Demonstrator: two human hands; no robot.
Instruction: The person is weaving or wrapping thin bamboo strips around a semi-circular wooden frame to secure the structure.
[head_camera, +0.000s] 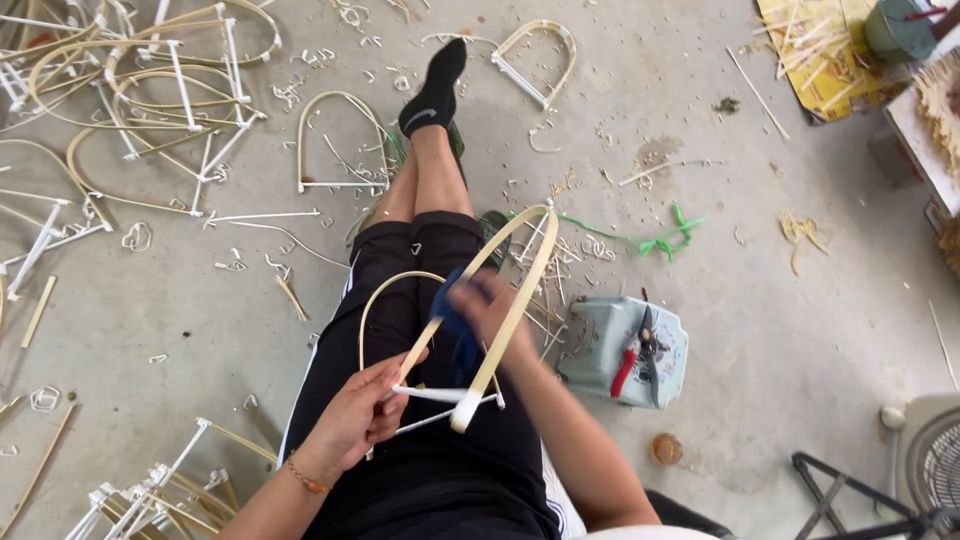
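The left hand (362, 412) is closed around the lower end of a bent bamboo arch frame (505, 290), near its white crossbar (440, 394), and it holds the frame up over the lap, a little below the middle of the view. The arch rises from there toward 1 o'clock. The right hand (487, 305) is blurred; it presses a blue cloth (458, 335) against one leg of the arch, but how tightly the fingers are closed I cannot tell. A second, thinner arch (385, 295) lies on the black shorts just beside the left hand. At 3 o'clock from the hands, a pale green box (600, 345) stands on the concrete floor (780, 330), with red-handled pruning shears (634, 355) on top of it. At 10 o'clock, a pile of finished frames (150, 100) is spread out, and a green string (640, 238) lies at 2 o'clock.
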